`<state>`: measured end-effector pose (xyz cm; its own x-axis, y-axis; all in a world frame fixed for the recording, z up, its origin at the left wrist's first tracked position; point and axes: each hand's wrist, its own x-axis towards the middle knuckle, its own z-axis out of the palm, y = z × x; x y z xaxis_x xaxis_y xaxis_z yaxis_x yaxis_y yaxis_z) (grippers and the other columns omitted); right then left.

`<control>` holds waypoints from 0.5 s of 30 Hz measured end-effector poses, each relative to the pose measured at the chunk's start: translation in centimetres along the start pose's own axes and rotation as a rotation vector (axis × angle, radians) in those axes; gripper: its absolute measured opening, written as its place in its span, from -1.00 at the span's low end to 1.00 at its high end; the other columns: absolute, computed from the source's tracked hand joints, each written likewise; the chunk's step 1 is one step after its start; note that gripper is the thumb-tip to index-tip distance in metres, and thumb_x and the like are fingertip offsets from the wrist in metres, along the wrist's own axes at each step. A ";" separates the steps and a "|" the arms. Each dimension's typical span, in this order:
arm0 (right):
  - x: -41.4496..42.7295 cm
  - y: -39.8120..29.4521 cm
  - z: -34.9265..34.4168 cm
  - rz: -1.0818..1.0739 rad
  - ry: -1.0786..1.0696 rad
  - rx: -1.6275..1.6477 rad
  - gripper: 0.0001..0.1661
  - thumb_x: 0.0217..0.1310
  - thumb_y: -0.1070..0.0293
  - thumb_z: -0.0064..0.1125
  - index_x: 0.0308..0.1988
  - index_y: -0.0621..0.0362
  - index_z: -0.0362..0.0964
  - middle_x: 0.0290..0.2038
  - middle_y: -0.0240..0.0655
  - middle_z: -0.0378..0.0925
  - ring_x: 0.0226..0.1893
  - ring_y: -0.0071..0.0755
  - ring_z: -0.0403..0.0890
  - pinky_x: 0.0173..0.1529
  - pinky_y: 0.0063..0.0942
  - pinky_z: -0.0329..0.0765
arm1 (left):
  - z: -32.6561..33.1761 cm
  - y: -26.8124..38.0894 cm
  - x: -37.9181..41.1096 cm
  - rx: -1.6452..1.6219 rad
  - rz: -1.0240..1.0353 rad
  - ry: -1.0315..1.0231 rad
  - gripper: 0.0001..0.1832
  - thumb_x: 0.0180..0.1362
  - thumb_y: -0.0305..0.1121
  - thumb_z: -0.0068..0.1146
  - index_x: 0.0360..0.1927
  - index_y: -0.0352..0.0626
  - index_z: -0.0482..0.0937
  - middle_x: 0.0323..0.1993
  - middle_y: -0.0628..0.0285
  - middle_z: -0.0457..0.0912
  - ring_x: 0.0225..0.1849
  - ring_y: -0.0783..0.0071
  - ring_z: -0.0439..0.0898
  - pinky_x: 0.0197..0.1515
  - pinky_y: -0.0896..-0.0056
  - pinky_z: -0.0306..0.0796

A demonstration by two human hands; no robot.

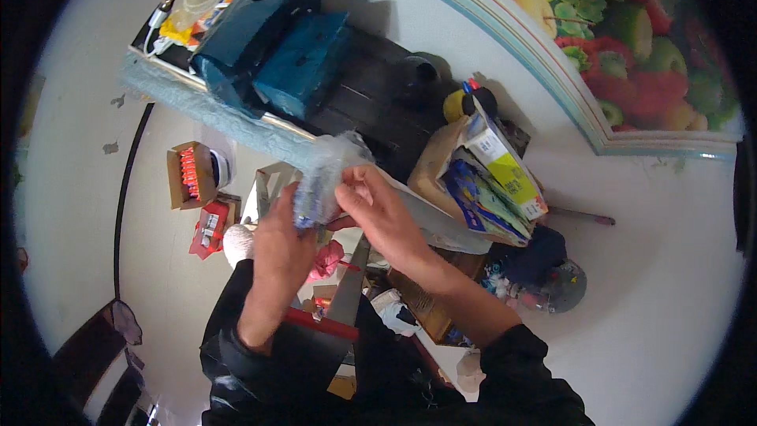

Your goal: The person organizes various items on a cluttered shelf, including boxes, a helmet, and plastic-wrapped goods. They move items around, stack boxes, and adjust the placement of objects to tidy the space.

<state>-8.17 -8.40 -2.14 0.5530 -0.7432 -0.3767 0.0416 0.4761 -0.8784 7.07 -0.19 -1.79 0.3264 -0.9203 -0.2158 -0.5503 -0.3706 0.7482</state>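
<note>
A clear, crinkled plastic bag (331,180) with blue-and-white contents is between my two hands. My left hand (282,236) grips its lower left side, with the fingertips partly hidden behind the bag. My right hand (372,201) pinches the bag's right side between thumb and fingers. The hands are just beyond the edge of a shelf draped with a light blue cloth (236,115). What exactly lies inside the bag is blurred.
Dark teal boxes (301,65) stand on the black slatted surface. A cardboard box (440,168) of packets is at right. An open carton of orange-red sticks (189,174) and a red box (210,228) lie at left. A pink cloth (326,260) is below my hands.
</note>
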 end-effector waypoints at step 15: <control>-21.6 12.7 -22.4 0.342 0.652 -0.691 -0.77 0.46 0.25 0.01 -0.14 0.18 0.47 -0.41 -0.36 0.55 -0.44 -0.47 0.60 -0.37 -0.45 0.58 | -0.3 1.0 0.2 0.096 -0.126 0.028 -0.43 0.10 -0.51 0.23 0.23 -0.38 0.44 -0.16 -0.19 0.68 -0.05 -0.14 0.66 0.01 0.08 0.49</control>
<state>-38.22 3.14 -11.72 -0.1261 -0.8284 -0.5458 -0.6395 0.4885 -0.5936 6.83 -0.74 -0.91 0.4176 -0.8625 -0.2858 -0.5745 -0.4943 0.6524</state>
